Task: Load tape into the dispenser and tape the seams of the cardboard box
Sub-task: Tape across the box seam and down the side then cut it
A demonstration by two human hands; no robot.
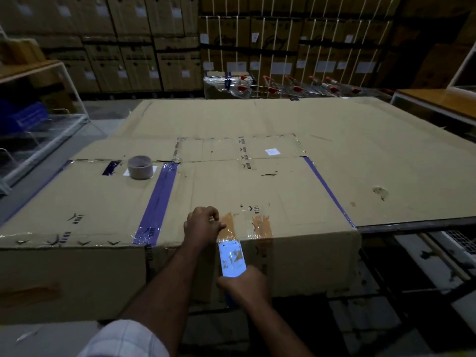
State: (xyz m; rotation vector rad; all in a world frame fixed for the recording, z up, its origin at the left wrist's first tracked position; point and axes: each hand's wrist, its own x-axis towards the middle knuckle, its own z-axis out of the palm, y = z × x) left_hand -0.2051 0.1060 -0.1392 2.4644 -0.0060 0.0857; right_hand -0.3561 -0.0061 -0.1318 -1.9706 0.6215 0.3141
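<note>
Tape strip (233,258) between left fingers (217,224)

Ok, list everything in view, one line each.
box: one, brown, centre
sheet: one, brown, flat, behind box
roll: one, grey-brown, on box top, left
purple tape: two long strips, across box top
strip: one, clear and shiny, from box's near top edge down to right hand
dispenser: one, blue, mostly hidden under right hand
stacked boxes: many, brown, back wall
trolleys: several, red handles, back centre
left hand: holds strip's upper end on box top
right hand: grips dispenser, before box's front face
</note>
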